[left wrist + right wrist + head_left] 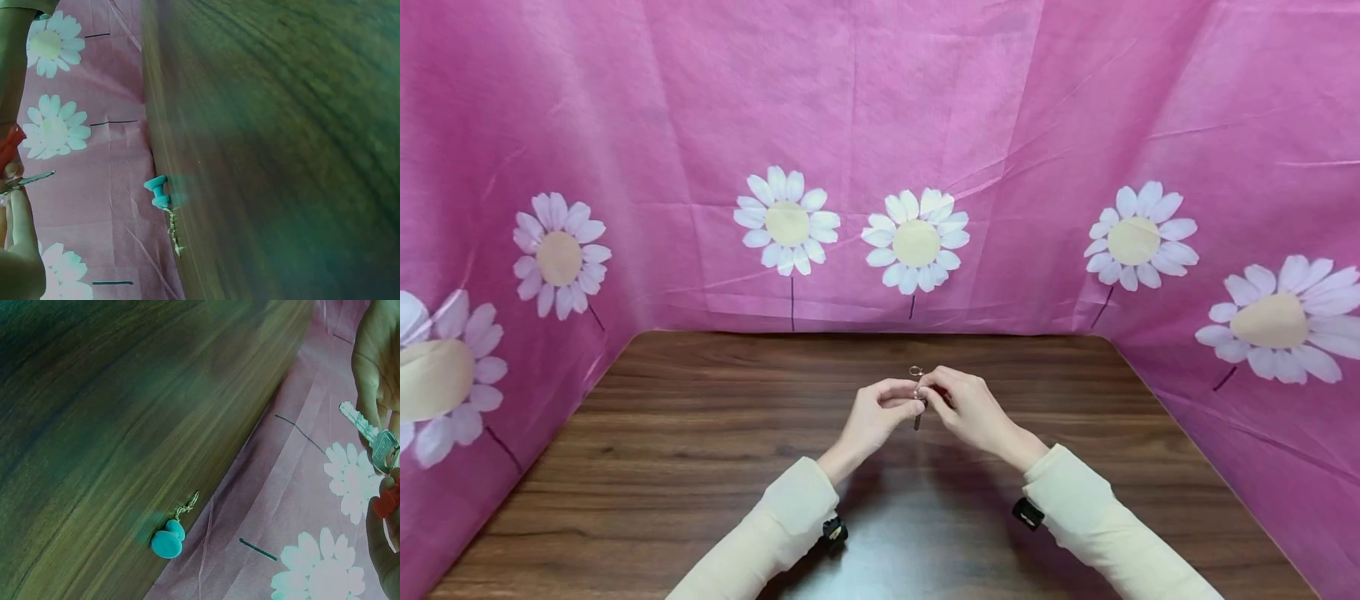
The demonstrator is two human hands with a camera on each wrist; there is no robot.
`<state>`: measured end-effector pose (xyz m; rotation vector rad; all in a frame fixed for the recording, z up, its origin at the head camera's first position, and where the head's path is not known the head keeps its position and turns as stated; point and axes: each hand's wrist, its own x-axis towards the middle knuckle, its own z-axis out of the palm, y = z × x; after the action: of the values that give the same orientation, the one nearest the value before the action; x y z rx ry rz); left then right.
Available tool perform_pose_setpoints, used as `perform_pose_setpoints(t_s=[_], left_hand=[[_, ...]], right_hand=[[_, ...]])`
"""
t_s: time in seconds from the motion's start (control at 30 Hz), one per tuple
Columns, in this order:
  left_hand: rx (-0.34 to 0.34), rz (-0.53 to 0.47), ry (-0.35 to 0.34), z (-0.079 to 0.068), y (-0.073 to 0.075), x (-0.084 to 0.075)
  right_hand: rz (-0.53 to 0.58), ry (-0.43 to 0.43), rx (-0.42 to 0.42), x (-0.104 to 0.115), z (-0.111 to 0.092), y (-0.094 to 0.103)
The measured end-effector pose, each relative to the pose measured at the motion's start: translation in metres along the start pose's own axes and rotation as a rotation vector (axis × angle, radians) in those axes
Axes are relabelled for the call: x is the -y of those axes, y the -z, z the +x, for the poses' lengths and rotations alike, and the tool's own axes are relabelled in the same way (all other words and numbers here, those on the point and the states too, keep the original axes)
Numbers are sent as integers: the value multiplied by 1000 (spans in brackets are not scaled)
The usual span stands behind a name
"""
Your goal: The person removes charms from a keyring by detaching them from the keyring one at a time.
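Observation:
My left hand [874, 410] and right hand [970, 410] meet above the middle of the table. Between them hangs a metal key [917, 422], its toothed blade [359, 417] showing in the right wrist view. The left thumb and index finger pinch the key. Held in my right fingertips is a small red charm [385, 502], also seen in the left wrist view. A thin metal ring [916, 371] sticks up above the fingers. On the table lies a teal dumbbell-shaped trinket [159, 192] with a gold chain [174, 234]; no part of it shows in the head view.
The brown wooden table [685, 425] spreads out around both hands. A pink curtain [700, 100] printed with white daisies stands along its back and sides.

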<state>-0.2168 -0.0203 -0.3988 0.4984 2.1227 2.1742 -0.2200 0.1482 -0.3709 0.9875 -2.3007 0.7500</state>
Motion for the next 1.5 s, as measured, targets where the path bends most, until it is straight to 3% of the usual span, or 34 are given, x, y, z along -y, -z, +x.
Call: perform_pose_setpoints(t_s=[0.17,0.5,0.87,1.2,1.4,1.5], left_hand=[[-5,-40,38,3,0,1],[-7,-56,42,6,-2,0],[-25,-61,0,4,-5,-1],[-1,-47,-42,-1,-7,-3],[33,-12,-58,-9,-6,-19],[35,26,-52,-14,-5,-27]], right_hand=[[2,34,-15,-1,2,1],[-15,75,-5,-5,0,2],[-22,92,-8,-5,-3,3],[-9,39,-4,-5,-5,6],[2,28,-5,-3,-4,9],[29,-24,13,-3,-5,8]])
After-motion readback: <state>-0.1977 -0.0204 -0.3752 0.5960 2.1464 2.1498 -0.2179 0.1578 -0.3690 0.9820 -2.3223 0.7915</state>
